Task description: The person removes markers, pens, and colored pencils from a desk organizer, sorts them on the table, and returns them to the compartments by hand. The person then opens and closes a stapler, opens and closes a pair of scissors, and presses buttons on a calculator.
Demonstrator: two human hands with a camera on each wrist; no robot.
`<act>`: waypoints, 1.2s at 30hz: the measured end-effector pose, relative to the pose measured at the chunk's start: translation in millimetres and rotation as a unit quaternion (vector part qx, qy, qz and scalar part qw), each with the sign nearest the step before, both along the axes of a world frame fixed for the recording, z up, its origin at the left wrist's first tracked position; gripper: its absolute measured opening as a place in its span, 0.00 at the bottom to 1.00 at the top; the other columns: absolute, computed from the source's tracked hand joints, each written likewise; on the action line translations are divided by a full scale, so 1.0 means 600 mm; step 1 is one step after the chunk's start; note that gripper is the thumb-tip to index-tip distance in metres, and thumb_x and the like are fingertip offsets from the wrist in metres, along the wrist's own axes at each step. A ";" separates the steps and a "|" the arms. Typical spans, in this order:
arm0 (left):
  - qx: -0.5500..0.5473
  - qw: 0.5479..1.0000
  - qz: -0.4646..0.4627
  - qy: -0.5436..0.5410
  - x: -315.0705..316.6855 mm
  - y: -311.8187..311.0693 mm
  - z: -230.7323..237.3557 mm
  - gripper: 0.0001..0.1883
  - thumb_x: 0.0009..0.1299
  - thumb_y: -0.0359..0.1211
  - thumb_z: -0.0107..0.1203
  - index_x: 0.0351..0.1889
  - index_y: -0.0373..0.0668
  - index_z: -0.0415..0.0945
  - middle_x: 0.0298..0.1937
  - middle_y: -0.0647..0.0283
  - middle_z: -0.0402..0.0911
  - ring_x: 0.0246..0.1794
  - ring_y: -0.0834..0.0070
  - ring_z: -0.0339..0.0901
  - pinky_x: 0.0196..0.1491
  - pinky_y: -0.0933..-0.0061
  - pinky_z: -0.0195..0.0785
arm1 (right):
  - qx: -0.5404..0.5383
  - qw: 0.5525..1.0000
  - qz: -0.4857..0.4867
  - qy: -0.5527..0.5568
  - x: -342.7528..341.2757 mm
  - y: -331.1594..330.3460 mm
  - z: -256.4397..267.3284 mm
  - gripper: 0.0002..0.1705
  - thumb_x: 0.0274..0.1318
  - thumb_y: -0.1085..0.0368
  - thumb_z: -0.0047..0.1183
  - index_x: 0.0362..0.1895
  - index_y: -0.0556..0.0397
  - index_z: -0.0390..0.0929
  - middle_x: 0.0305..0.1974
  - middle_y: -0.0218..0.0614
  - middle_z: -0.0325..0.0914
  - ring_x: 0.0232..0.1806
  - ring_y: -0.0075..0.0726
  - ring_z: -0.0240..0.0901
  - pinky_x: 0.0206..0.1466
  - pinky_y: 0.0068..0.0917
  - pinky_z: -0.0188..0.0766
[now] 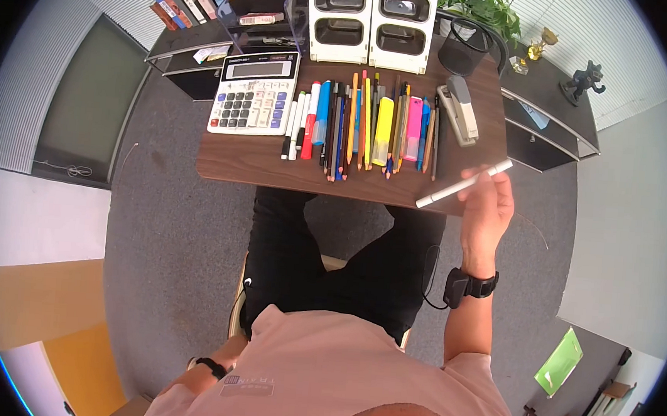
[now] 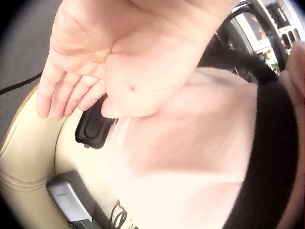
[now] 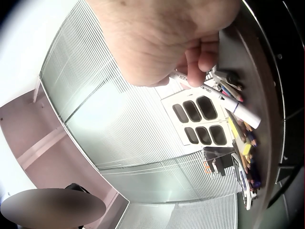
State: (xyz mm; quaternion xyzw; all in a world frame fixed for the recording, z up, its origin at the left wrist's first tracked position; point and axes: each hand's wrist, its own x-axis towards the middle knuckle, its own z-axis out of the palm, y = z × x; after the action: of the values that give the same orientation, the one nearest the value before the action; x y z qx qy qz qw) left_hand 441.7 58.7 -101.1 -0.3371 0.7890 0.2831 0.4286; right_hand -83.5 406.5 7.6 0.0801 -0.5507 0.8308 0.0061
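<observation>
My right hand (image 1: 488, 211) pinches a white marker (image 1: 449, 193) above the table's right front corner; the same marker (image 3: 245, 113) slants out from the fingers of the right hand (image 3: 167, 43) in the right wrist view. Pens and pencils (image 1: 348, 132) lie in a row across the table, among them a yellow highlighter (image 1: 383, 126) and a pink one (image 1: 414, 129). A grey stapler (image 1: 458, 112) is at the row's right end. The left hand (image 2: 128, 57) hangs with relaxed fingers beside the cream seat (image 2: 28, 138), holding nothing.
A calculator (image 1: 254, 94) lies left of the pens. White drawer units (image 1: 370, 52) and a black mesh pen cup (image 1: 464, 51) stand at the back. Low side cabinets (image 1: 551, 138) flank the table. A black device (image 2: 93, 126) rests on the seat.
</observation>
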 end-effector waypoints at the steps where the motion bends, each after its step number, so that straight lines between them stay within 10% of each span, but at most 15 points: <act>1: 0.001 1.000 -0.005 0.000 -0.006 -0.001 0.007 0.17 0.82 0.39 0.56 0.51 0.37 0.92 0.49 0.36 0.93 0.55 0.32 0.90 0.56 0.41 0.83 | -0.002 1.000 -0.001 0.000 0.000 0.000 0.001 0.08 0.87 0.66 0.60 0.59 0.57 0.83 0.49 0.47 0.94 0.35 0.22 0.81 0.43 0.23 0.81; 36: 0.132 0.966 -0.222 0.012 -0.165 -0.003 0.188 0.17 0.84 0.42 0.61 0.48 0.36 0.92 0.43 0.42 0.94 0.47 0.42 0.94 0.47 0.48 0.83 | -0.076 0.994 0.061 -0.043 -0.011 0.024 0.059 0.06 0.86 0.67 0.61 0.55 0.56 0.85 0.48 0.47 0.94 0.36 0.26 0.83 0.45 0.26 0.82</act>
State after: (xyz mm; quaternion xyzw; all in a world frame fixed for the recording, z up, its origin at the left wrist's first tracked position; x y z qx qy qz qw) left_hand 343.0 57.0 11.4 -0.0904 0.8047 0.2862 0.5123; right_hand -89.8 421.1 42.8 0.0771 -0.4796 0.8719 -0.0620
